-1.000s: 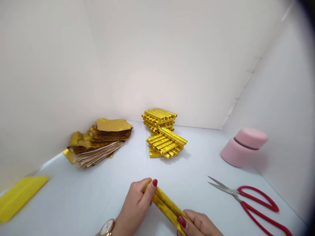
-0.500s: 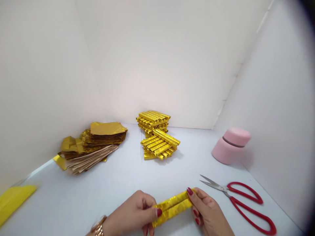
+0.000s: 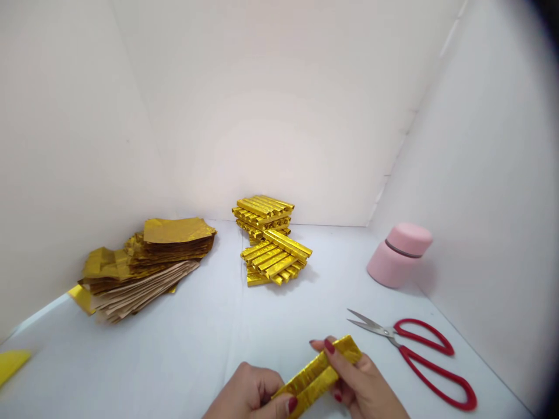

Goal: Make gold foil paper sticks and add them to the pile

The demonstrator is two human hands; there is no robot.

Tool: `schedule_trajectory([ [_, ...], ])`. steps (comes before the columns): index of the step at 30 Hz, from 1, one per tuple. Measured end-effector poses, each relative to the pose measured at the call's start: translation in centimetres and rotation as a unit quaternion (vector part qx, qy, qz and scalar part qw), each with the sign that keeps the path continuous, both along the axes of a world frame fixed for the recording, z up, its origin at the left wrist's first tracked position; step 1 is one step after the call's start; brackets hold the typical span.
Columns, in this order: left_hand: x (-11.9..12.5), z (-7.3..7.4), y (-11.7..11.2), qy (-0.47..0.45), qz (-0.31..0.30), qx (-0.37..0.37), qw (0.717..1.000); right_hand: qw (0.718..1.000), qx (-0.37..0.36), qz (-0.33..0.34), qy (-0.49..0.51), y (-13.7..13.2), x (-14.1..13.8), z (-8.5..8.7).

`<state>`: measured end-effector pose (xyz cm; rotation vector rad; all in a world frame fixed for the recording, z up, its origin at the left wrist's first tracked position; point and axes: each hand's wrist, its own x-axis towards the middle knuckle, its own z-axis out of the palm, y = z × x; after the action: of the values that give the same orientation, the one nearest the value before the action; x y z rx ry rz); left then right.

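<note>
Between my two hands is a strip of shiny gold foil paper [image 3: 311, 379], folded lengthwise with a crease along its middle. My left hand [image 3: 257, 393] pinches its lower left end, thumb on top, and is partly cut off by the bottom edge. My right hand [image 3: 360, 378] grips it near the upper right end, thumb on the face and fingers behind; a short length of foil sticks out past the thumb. Beyond my hands, a stack of folded gold foil sticks [image 3: 264, 218] stands at the back, and a lower crisscrossed pile of such sticks [image 3: 277, 259] lies before it.
On the left sits a thick pile of gold paper sheets [image 3: 179, 231], some showing brown undersides. Open scissors with red handles [image 3: 388, 333] lie right of my hands. Behind them stands a pink lidded container [image 3: 395, 262]. A yellow piece [image 3: 13, 364] shows at the left edge. White walls surround the table.
The foil strip is tilted more steeply, its right end raised. My right hand has shifted inward along it, leaving the end free. The whole view has moved slightly, with objects sitting further left.
</note>
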<state>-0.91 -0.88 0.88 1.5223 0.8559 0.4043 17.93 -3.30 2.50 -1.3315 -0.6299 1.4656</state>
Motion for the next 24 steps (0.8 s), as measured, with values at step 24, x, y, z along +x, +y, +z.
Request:
schedule_trajectory([
  [24,0.3,2.4,-0.4,-0.072,-0.042,-0.044,0.996,0.997,0.066,-0.021,-0.017,0.5,0.7,-0.1],
])
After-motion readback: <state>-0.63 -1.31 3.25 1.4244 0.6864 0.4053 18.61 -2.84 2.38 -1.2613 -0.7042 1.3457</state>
